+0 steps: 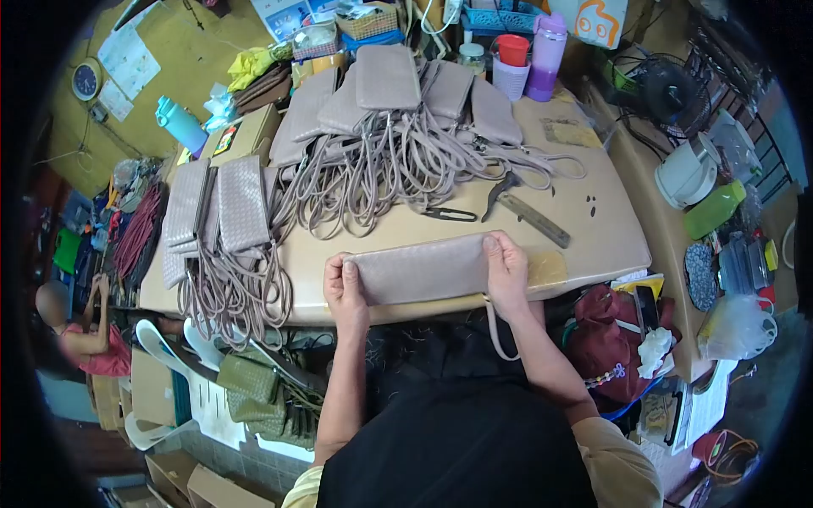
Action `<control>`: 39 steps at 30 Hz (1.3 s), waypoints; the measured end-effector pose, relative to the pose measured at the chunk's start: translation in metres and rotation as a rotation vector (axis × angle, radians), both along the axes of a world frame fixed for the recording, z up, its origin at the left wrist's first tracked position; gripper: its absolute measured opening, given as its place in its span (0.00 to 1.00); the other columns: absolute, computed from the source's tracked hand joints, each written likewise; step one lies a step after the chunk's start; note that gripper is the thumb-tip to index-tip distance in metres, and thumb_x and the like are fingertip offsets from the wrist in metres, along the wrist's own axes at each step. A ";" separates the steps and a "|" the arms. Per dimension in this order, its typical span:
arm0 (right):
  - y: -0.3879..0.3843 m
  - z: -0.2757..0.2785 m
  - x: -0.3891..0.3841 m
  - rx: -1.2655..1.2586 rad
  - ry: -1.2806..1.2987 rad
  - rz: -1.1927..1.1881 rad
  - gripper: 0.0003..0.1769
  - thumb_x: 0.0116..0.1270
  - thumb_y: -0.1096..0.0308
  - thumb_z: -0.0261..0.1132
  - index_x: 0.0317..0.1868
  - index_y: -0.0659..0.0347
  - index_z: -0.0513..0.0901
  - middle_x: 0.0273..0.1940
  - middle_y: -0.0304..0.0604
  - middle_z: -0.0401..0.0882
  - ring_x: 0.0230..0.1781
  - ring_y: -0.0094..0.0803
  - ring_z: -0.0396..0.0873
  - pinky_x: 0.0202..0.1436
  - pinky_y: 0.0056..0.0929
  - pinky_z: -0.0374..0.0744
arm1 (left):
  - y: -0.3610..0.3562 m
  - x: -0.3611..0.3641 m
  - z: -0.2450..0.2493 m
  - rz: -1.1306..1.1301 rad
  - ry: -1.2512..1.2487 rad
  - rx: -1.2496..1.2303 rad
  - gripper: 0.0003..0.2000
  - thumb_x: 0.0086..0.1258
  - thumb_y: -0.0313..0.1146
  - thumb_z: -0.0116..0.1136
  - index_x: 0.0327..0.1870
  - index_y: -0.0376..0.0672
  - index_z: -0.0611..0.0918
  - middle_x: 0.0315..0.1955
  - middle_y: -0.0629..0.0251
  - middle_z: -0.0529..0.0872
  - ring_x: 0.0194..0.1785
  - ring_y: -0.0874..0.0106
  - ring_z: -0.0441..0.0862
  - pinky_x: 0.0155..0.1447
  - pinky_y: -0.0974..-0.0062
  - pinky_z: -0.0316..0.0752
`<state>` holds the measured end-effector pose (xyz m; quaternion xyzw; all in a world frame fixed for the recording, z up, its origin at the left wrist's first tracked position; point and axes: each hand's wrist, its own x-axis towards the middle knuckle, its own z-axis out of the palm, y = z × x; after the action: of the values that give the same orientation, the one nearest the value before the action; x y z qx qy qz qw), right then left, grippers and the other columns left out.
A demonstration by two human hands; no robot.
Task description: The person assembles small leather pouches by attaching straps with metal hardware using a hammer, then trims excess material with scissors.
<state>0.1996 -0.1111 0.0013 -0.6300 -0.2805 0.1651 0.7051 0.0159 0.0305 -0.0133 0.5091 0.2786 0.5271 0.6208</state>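
Note:
A mauve-grey wristlet pouch (419, 269) with a woven texture is stretched level between my hands at the table's front edge. My left hand (345, 288) grips its left end, thumb on the face. At the other end, my right hand (506, 269) pinches the upper corner, and a strap loop (500, 330) hangs below it. Beyond the pouch lie a hammer (533, 220) and small black thread snips (450, 214). Piled at the back are several similar pouches (388, 78) with looped straps (364, 182); more pouches (244, 203) lie to the left.
Bottles, among them a purple tumbler (546, 59) and a teal bottle (180, 123), stand along the back. A maroon bag (605, 339) sits by my right arm. Green woven pieces (254, 389) rest on a white chair (216, 415) at left. Another person (93, 339) sits far left.

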 end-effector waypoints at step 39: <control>-0.116 0.066 0.046 -0.851 -0.982 0.221 0.36 0.65 0.72 0.58 0.74 0.48 0.59 0.39 0.60 0.76 0.35 0.57 0.79 0.38 0.47 0.79 | -0.075 0.049 0.003 -0.596 0.997 1.214 0.30 0.58 0.38 0.65 0.66 0.59 0.73 0.69 0.70 0.67 0.73 0.62 0.61 0.71 0.38 0.46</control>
<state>0.2453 -0.2267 0.0677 -0.8232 -0.5431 0.0262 0.1635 0.0651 -0.0445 -0.0099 0.9803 0.0420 0.1127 0.1564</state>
